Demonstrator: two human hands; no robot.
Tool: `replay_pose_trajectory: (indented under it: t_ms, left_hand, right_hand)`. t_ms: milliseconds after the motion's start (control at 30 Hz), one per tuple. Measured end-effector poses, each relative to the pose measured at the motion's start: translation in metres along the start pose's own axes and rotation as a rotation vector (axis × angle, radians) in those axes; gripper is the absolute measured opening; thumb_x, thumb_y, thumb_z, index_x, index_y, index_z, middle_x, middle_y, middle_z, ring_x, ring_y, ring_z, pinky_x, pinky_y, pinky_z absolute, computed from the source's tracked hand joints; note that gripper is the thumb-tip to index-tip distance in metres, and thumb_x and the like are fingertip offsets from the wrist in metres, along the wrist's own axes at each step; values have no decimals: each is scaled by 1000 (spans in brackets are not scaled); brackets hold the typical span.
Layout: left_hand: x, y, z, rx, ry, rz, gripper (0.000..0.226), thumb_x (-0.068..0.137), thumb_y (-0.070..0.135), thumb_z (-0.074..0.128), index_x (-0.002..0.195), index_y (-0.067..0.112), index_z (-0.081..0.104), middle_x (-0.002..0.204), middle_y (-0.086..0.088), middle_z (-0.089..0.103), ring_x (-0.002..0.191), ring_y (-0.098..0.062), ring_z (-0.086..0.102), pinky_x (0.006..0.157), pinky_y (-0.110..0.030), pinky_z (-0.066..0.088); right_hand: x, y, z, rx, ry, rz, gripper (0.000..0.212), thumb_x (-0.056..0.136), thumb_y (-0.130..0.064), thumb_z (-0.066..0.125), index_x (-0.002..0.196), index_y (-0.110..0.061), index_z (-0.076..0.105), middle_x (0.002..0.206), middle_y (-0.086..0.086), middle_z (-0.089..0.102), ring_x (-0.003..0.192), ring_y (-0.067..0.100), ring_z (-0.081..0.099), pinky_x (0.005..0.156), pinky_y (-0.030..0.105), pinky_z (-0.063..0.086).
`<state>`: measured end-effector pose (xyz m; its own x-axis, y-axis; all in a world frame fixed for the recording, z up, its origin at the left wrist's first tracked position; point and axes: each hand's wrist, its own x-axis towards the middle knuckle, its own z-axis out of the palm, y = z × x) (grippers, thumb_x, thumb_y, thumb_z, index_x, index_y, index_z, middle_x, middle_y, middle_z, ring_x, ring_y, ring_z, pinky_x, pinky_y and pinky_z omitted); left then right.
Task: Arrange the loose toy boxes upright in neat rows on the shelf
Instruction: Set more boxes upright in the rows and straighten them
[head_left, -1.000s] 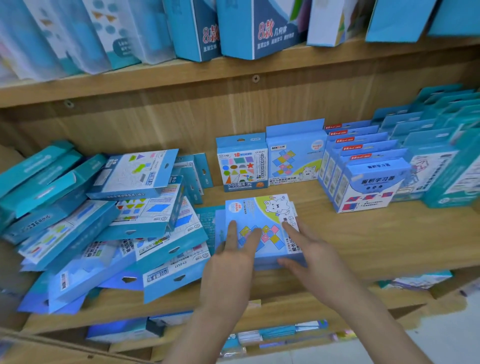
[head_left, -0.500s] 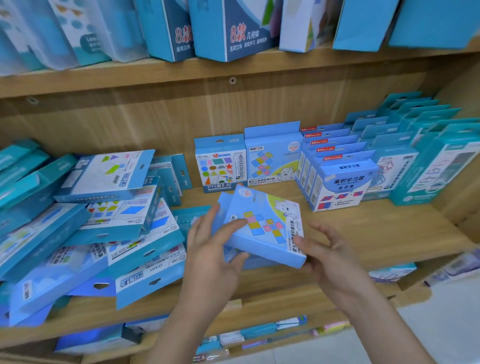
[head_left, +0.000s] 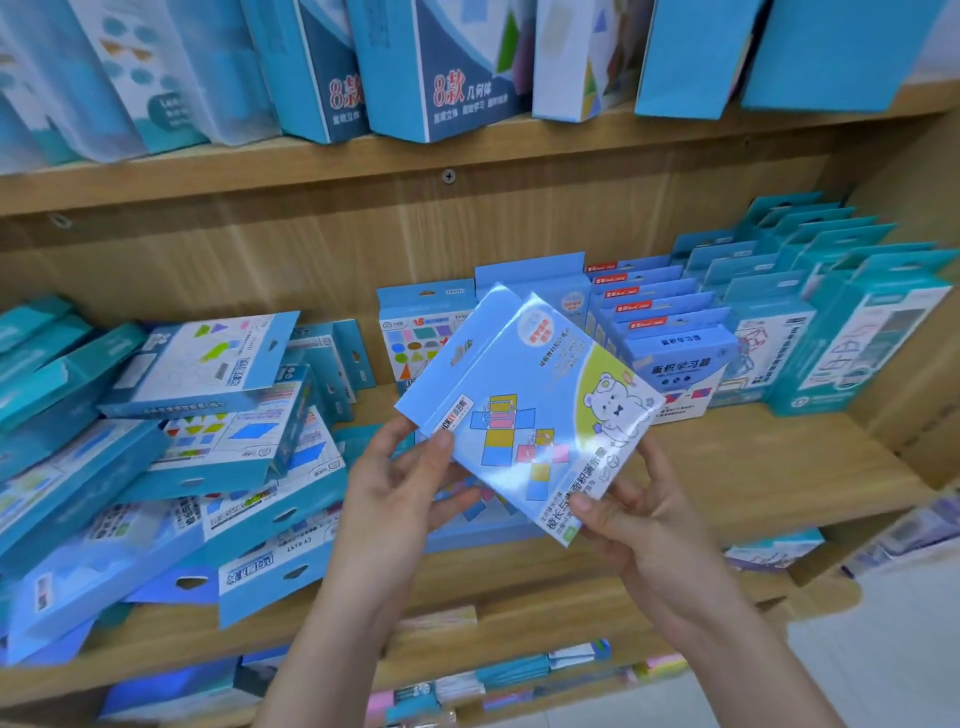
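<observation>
- A light blue toy box (head_left: 530, 415) with a bear and coloured squares on its face was held in the air in front of the middle shelf (head_left: 753, 467), tilted so that one corner pointed up.
- The box's left edge was gripped by the left hand (head_left: 400, 499), thumb on the front face, fingers behind.
- Its lower corner was pinched by the right hand (head_left: 634, 525), thumb laid on the printed edge.
- A second box of the same kind (head_left: 483, 519) was seen flat on the shelf, just under the held one.
- A loose heap of blue boxes (head_left: 182, 457) was piled at the left of the shelf, lying flat and askew.
- Upright rows of boxes (head_left: 727, 332) were stood at the right and against the back panel.
- Taller boxes (head_left: 441, 67) were lined up on the shelf above.
</observation>
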<state>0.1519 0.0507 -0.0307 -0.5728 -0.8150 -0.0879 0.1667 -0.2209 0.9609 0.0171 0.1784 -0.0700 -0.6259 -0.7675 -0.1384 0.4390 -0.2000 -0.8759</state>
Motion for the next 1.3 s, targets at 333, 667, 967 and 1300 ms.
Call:
replay_pose_trajectory:
  t_ms: [333, 667, 967, 1300]
  left_hand:
    - [17, 10, 11, 95, 56, 175, 23, 87, 4, 61, 107, 17, 58, 98, -2, 74, 90, -20, 71, 68, -31, 59]
    - [108, 18, 55, 590, 111, 350, 29, 86, 8, 66, 101, 31, 55, 96, 14, 66, 93, -9, 66, 84, -44, 54]
    - [153, -6, 82, 770, 174, 347, 30, 89, 4, 60, 117, 12, 54, 99, 7, 59, 92, -17, 62, 81, -38, 53]
    - [161, -18, 78, 725, 152, 242, 32, 88, 3, 60, 117, 15, 53, 110, -4, 62, 101, -20, 62, 87, -46, 53]
  right_hand:
    - [11, -9, -9, -420, 109, -122, 72, 79, 8, 67, 128, -35, 38, 114, -4, 65, 98, 3, 64, 79, 20, 51]
    - [89, -97, -33, -925, 123, -584, 52, 85, -4, 57, 132, -24, 46, 126, -9, 56, 117, 5, 52, 92, 28, 48]
    - [169, -139, -27, -1524, -181, -716, 66, 84, -12, 60, 142, -23, 32, 141, 1, 43, 126, 26, 41, 102, 42, 38]
    - [211, -129, -10, -1952, -334, -562, 59, 87, -28, 61, 138, -31, 32, 129, 1, 51, 121, 24, 44, 88, 45, 30]
